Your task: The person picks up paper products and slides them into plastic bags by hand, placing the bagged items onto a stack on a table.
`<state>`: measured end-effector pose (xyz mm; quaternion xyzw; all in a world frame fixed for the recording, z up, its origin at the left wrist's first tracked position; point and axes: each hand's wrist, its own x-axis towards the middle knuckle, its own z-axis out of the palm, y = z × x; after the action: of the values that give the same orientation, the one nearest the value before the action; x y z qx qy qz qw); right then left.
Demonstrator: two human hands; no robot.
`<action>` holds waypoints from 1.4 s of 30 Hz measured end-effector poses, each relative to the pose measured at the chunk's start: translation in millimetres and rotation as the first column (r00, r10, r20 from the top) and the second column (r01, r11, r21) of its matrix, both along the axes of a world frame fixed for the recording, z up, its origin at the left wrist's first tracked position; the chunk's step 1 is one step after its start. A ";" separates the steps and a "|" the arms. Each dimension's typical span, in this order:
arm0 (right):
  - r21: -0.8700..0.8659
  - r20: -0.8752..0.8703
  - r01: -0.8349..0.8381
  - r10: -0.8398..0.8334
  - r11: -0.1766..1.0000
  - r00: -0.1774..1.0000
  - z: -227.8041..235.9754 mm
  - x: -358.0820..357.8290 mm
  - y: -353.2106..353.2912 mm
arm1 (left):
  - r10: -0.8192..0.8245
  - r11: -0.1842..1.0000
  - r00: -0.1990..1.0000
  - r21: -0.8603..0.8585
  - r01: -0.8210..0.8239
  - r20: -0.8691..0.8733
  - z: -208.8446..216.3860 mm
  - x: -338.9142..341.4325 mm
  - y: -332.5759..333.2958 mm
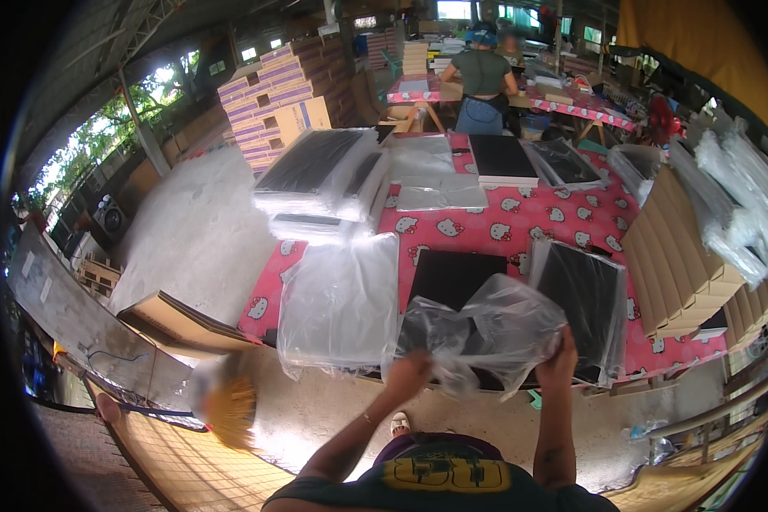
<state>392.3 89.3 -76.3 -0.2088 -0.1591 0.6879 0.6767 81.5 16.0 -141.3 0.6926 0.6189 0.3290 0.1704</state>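
A clear plastic bag (514,317) is stretched between my two hands near the front edge of the table. My left hand (410,374) grips its left side, with the fingers closed and partly blurred. On the opposite side, my right hand (559,358) pinches the bag's edge. Behind and partly under the film lies a flat black board (456,275). To the left, a pile of clear plastic bags (340,299) lies flat. Black boards wrapped in clear plastic (578,294) rest close to my right hand.
Wrapped boards (316,171) are stacked at the table's far left. Cardboard pieces (678,264) and plastic-wrapped bundles (734,188) crowd the right side of the pink patterned table (516,220). Cartons (273,107) rise behind. A broom (230,408) stands low left. Another person (482,81) works farther back.
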 end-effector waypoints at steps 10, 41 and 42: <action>0.000 0.101 0.363 -0.361 0.932 0.927 27.7 56.5 -11.2 | 0.609 0.450 0.718 0.597 -0.664 0.338 110.8 -121.2 23.8; 0.051 0.777 -0.353 0.185 0.934 0.602 21.0 -16.8 -36.5 | 0.160 0.957 0.754 0.088 -0.277 0.637 145.6 -33.4 -8.7; 0.058 0.765 -0.336 0.174 0.940 0.620 17.1 -18.3 -34.8 | 0.205 0.952 0.772 0.059 -0.300 0.602 146.7 -35.7 -8.8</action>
<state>374.1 54.4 -59.2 -0.3808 -0.5185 0.6103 0.4622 45.8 7.2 5.4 0.4773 0.5960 0.5934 0.2546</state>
